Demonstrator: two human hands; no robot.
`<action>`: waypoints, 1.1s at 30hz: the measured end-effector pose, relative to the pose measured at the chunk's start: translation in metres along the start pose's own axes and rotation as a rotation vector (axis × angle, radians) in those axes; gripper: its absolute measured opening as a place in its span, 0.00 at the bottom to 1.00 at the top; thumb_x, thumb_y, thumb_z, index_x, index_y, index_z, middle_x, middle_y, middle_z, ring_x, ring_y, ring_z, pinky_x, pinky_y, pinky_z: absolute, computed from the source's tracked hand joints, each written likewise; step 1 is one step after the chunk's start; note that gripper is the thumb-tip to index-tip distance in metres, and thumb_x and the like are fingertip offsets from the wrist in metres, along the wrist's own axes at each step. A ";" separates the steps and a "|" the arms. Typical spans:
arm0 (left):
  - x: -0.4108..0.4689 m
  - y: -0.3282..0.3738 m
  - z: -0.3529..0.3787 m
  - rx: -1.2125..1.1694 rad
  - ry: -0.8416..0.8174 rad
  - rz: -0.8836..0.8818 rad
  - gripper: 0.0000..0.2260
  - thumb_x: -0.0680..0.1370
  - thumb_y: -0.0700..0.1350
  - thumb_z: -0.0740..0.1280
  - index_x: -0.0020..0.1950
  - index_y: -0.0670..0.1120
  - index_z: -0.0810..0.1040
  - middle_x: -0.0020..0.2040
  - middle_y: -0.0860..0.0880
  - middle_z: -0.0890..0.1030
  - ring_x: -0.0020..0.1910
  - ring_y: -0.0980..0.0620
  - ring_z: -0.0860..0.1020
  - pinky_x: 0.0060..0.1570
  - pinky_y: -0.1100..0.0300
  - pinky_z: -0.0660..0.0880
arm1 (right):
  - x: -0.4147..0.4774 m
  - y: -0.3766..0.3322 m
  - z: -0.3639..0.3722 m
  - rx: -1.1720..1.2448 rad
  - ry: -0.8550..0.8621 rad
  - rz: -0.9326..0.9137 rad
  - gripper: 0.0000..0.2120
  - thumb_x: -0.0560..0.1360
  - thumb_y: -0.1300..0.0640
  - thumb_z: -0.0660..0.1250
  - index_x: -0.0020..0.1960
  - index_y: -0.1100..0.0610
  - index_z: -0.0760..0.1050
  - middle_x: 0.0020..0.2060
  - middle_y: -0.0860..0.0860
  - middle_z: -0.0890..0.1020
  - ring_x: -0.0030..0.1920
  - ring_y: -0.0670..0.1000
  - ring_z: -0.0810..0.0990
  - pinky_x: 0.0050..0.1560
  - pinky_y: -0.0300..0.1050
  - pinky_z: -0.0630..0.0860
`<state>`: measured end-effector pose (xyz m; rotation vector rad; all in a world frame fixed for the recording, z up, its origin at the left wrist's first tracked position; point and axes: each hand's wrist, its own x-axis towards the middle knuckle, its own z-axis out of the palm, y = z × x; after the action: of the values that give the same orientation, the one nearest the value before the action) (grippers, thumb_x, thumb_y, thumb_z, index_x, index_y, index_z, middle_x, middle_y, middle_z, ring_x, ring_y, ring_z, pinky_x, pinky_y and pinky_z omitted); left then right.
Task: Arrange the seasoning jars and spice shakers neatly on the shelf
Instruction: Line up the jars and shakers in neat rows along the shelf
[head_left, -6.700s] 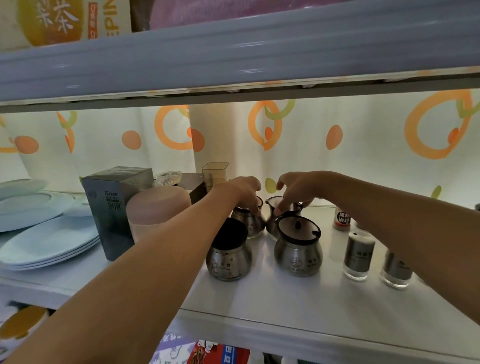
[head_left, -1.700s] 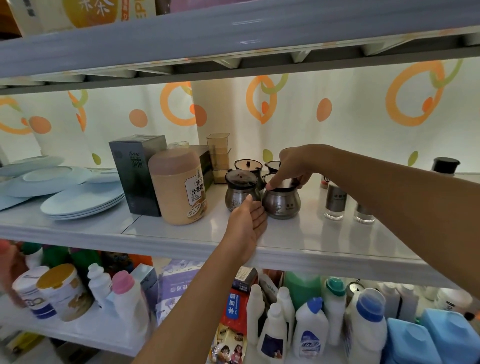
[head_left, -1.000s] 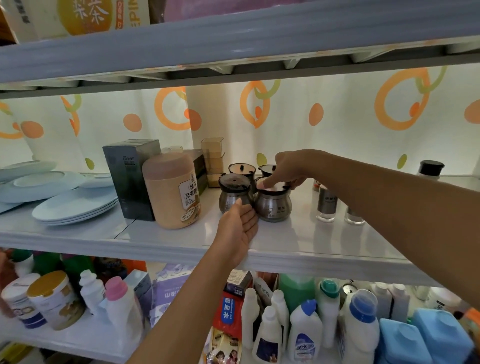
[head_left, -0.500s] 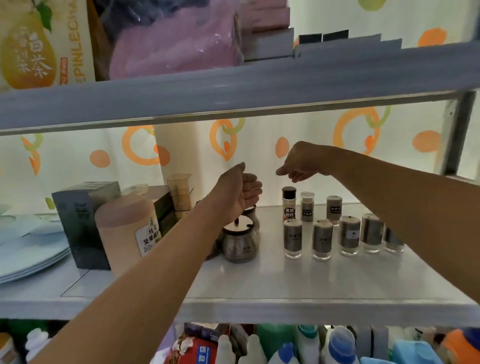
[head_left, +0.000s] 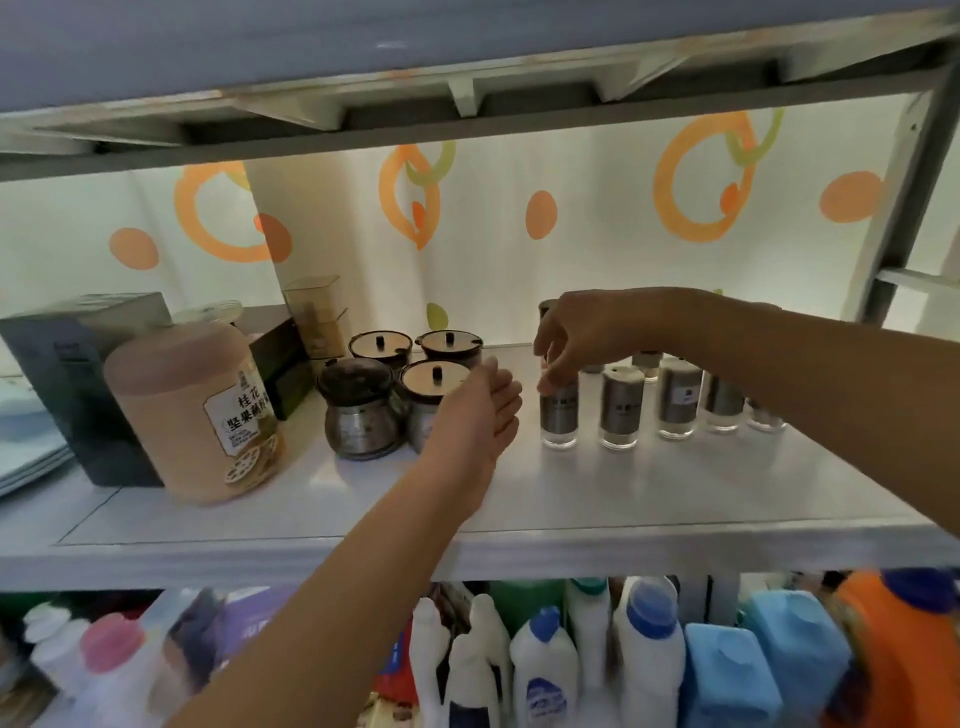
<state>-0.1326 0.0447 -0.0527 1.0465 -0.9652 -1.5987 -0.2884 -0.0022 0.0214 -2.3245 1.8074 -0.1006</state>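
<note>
Four steel seasoning jars with dark lids stand in a two-by-two block on the white shelf (head_left: 623, 499): back left jar (head_left: 382, 345), back right jar (head_left: 447, 343), front left jar (head_left: 358, 410), front right jar (head_left: 434, 382). My left hand (head_left: 478, 410) is open, fingers apart, against the front right jar's right side, hiding part of it. A row of glass spice shakers runs to the right. My right hand (head_left: 582, 338) pinches the top of the leftmost shaker (head_left: 559, 415); its cap is hidden. More shakers (head_left: 620, 410) stand beside it, and a back row sits behind my right arm.
A tall peach canister (head_left: 192, 410), a dark box (head_left: 67, 374) and stacked clear boxes (head_left: 317, 317) stand left of the jars. Plates (head_left: 26, 447) lie at the far left. The upper shelf hangs low overhead. A grey post (head_left: 904, 208) bounds the right. Detergent bottles (head_left: 649, 654) fill the shelf below.
My right hand has dropped from the air onto the leftmost front shaker. My left hand has come down from above the jars and opened beside the front right jar. The view has tilted down.
</note>
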 end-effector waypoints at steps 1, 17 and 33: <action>-0.001 -0.004 0.001 -0.006 0.004 -0.001 0.21 0.83 0.51 0.56 0.69 0.39 0.72 0.66 0.42 0.76 0.67 0.47 0.74 0.66 0.55 0.69 | -0.001 -0.001 0.001 -0.009 -0.011 0.008 0.30 0.65 0.41 0.78 0.62 0.53 0.78 0.50 0.48 0.83 0.51 0.50 0.81 0.53 0.48 0.79; 0.003 -0.036 -0.003 -0.119 -0.069 -0.033 0.23 0.84 0.50 0.52 0.73 0.37 0.66 0.71 0.40 0.71 0.72 0.45 0.68 0.73 0.51 0.62 | 0.006 -0.001 0.020 -0.114 -0.086 0.079 0.19 0.68 0.52 0.76 0.56 0.58 0.79 0.45 0.54 0.84 0.42 0.52 0.80 0.37 0.42 0.72; 0.012 -0.044 -0.019 -0.148 -0.133 0.010 0.17 0.78 0.28 0.55 0.61 0.42 0.75 0.59 0.42 0.79 0.56 0.48 0.77 0.60 0.57 0.74 | 0.050 -0.010 0.027 -0.048 -0.053 0.060 0.16 0.68 0.54 0.77 0.52 0.62 0.81 0.43 0.56 0.85 0.36 0.51 0.78 0.34 0.39 0.72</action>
<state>-0.1296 0.0415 -0.1022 0.8412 -0.9222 -1.7209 -0.2614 -0.0447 -0.0061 -2.2795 1.8714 0.0133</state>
